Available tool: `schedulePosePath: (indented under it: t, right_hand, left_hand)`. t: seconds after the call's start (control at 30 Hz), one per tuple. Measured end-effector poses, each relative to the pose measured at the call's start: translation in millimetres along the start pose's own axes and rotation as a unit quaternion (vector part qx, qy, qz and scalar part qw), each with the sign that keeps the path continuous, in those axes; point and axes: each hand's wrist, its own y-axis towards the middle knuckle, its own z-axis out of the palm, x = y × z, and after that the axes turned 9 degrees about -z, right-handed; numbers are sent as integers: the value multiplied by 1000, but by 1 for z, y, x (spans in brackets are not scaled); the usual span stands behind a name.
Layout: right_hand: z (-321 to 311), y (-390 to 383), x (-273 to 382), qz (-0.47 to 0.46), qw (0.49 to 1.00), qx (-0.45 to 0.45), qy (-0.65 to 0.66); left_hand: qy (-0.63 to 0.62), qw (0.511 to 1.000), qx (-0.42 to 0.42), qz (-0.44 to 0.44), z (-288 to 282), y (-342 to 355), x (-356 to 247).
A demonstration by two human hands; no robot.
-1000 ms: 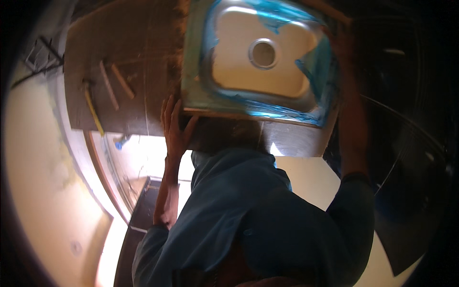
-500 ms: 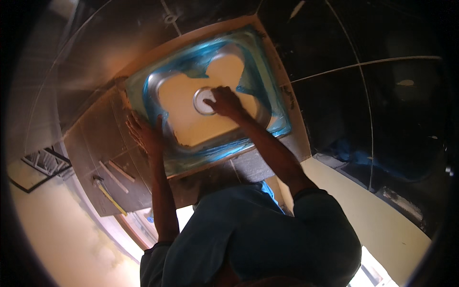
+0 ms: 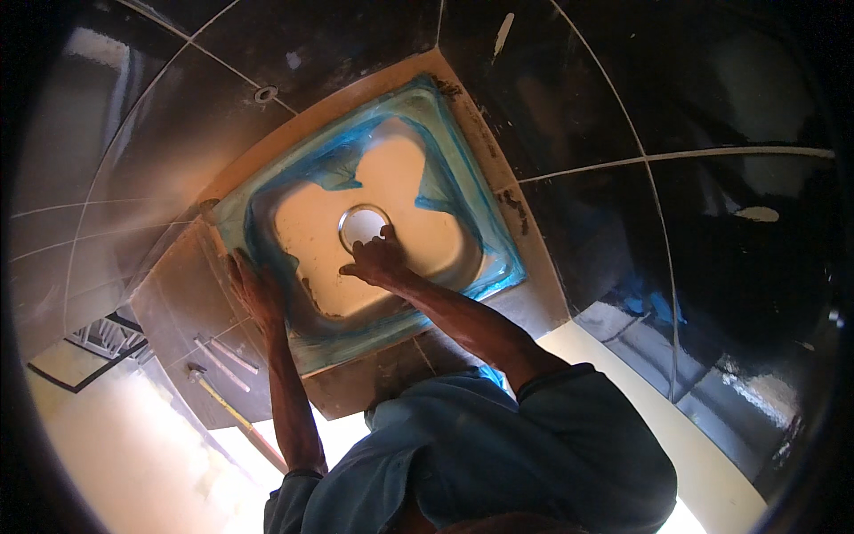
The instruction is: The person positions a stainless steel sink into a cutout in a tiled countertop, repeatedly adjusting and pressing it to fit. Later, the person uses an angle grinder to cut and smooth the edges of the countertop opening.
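A steel sink [image 3: 313,232], partly covered in torn blue film, sits in the brown-tiled counter. My left hand [image 3: 256,291] rests on the sink's left rim with its fingers stretched out. My right hand [image 3: 378,260] is inside the bowl, just below the round drain [image 3: 365,222], thumb out to the left and a bent finger at the drain's lower right edge; it holds nothing that I can see.
Glossy black tiled walls [image 3: 717,107] surround the sink, with a small round fitting [image 3: 265,93] behind it. At the counter's left end lie a hammer [image 3: 222,409] and two thin strips [image 3: 222,363]. A black metal frame [image 3: 84,365] is at the far left.
My right hand has left the sink's right side for the drain, shifting slightly lower since half a second ago. My left hand has moved onto the left rim. The view has tilted and shifted.
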Motion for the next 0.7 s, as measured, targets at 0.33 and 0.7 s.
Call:
schedulePosePath:
  t: [0.33, 0.7]
  right_hand:
    - [-2, -3, 11, -20, 999, 40, -14]
    - [-11, -6, 0, -30, 999, 0, -42]
  left_hand:
    - [-21, 1000, 7, -22, -29, -3, -3]
    - [-81, 996, 26, -5, -13, -8, -1]
